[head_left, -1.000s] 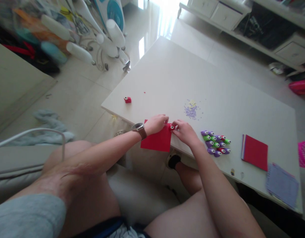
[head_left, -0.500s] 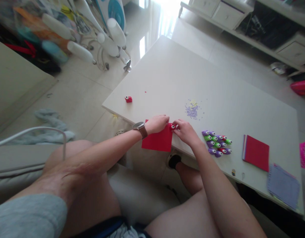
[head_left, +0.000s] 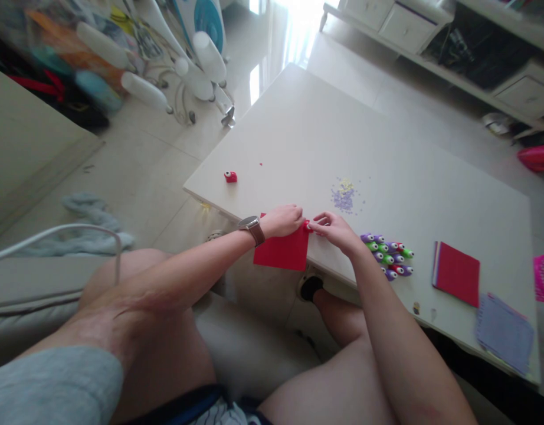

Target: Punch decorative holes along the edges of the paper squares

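Observation:
My left hand [head_left: 284, 220], with a watch on its wrist, is closed on the upper edge of a red sheet of paper [head_left: 281, 252]. The sheet hangs partly over the near edge of the white table. At the sheet's right corner sits a small red paper punch [head_left: 307, 226]. My right hand [head_left: 336, 229] has its thumb and fingertips on the punch, with the other fingers bent above it. Whether the paper lies inside the punch's slot is hidden. Another red punch [head_left: 230, 177] stands alone near the table's left corner.
A heap of purple and yellow paper bits [head_left: 344, 198] lies beyond my right hand. Several purple, green and red punches [head_left: 389, 255] stand in rows to the right. Farther right are a stack of red paper [head_left: 458, 273] and purple sheets [head_left: 505, 333]. The white table [head_left: 294, 118] has a red scrap.
My right hand has shifted its grip on the punch: the fingers have lifted and spread a little, and they now cover its eye-like button. The left hand and the red sheet stay nearly in place.

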{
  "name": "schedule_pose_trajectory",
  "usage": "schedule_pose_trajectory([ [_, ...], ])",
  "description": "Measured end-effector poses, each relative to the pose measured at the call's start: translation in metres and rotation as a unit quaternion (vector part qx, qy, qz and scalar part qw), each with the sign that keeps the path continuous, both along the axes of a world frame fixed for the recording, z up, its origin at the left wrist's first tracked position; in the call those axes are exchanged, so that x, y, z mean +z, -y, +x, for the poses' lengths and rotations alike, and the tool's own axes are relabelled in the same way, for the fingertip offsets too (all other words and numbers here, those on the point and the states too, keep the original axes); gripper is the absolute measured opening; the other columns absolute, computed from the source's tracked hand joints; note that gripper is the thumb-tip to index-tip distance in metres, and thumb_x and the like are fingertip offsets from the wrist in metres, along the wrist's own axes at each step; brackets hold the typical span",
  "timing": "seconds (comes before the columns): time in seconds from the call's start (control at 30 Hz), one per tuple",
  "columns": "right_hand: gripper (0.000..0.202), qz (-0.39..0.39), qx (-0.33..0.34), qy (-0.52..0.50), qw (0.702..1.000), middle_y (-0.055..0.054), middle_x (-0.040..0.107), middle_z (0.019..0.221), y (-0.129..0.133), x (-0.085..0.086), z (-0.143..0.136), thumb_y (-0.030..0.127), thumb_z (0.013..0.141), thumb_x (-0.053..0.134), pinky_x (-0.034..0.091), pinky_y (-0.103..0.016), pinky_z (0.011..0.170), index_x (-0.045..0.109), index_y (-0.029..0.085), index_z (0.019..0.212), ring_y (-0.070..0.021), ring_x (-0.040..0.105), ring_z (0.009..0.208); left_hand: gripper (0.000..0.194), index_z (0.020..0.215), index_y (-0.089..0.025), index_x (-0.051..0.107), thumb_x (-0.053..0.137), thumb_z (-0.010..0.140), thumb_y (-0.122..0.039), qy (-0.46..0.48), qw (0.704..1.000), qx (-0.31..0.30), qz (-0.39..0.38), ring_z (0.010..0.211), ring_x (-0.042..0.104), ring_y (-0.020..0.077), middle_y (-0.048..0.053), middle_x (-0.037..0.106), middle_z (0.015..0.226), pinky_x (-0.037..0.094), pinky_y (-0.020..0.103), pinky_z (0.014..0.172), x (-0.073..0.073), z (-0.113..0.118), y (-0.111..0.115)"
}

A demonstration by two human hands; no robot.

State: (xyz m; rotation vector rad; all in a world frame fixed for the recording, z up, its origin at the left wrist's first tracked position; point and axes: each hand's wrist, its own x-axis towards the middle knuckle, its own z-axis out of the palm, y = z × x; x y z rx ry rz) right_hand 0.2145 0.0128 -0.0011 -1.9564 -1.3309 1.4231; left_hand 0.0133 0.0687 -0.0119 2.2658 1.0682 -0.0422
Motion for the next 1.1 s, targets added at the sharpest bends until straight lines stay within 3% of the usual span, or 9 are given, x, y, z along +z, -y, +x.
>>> schedule_pose_trajectory([
  [0.27, 0.019, -0.036, -0.021, 0.022, 0.999, -0.004, 0.074, 0.077, -0.007, 0.002, -0.005, 0.023, 0.082, 0.080, 0.050, -0.027, 0.065, 0.063, 0.019, 0.090, -0.0165, 0.067, 0.070, 0.055, 0.111, -0.015, 0.073, 0.041, 0.109, -0.060, -0.009, 1.000, 0.010, 0.001, 0.104, 0.072, 0.0269, 0.015, 0.075, 0.115, 0.052, 0.033, 0.087, 0.006, 0.002, 0.002],
  [0.63, 0.020, -0.019, 0.014, 0.135, 0.991, -0.001, 0.070, 0.071, -0.018, -0.006, -0.009, 0.021, 0.069, 0.081, 0.049, -0.026, 0.062, 0.062, 0.021, 0.076, -0.0172, 0.065, 0.069, 0.063, 0.121, -0.011, 0.070, 0.037, 0.110, -0.063, -0.057, 0.998, 0.010, 0.018, 0.107, 0.073, 0.0294, 0.019, 0.074, 0.118, 0.052, 0.034, 0.086, 0.009, 0.008, 0.005],
  [0.93, 0.019, -0.032, 0.046, 0.172, 0.983, 0.000, 0.066, 0.062, -0.022, -0.005, -0.013, 0.023, 0.073, 0.080, 0.043, -0.024, 0.057, 0.063, 0.020, 0.066, -0.0146, 0.061, 0.063, 0.053, 0.127, -0.010, 0.067, 0.043, 0.110, -0.054, -0.075, 0.996, 0.012, 0.034, 0.112, 0.072, 0.0310, 0.020, 0.071, 0.120, 0.052, 0.035, 0.088, 0.010, 0.013, 0.011],
  [1.1, 0.027, -0.050, 0.036, 0.127, 0.990, -0.001, 0.068, 0.065, -0.021, 0.001, -0.014, 0.027, 0.075, 0.085, 0.047, -0.023, 0.057, 0.061, 0.021, 0.067, -0.0143, 0.062, 0.062, 0.058, 0.129, -0.007, 0.064, 0.041, 0.110, -0.057, -0.069, 0.997, -0.001, 0.029, 0.113, 0.070, 0.0327, 0.022, 0.071, 0.119, 0.051, 0.036, 0.089, 0.009, 0.010, 0.010],
])
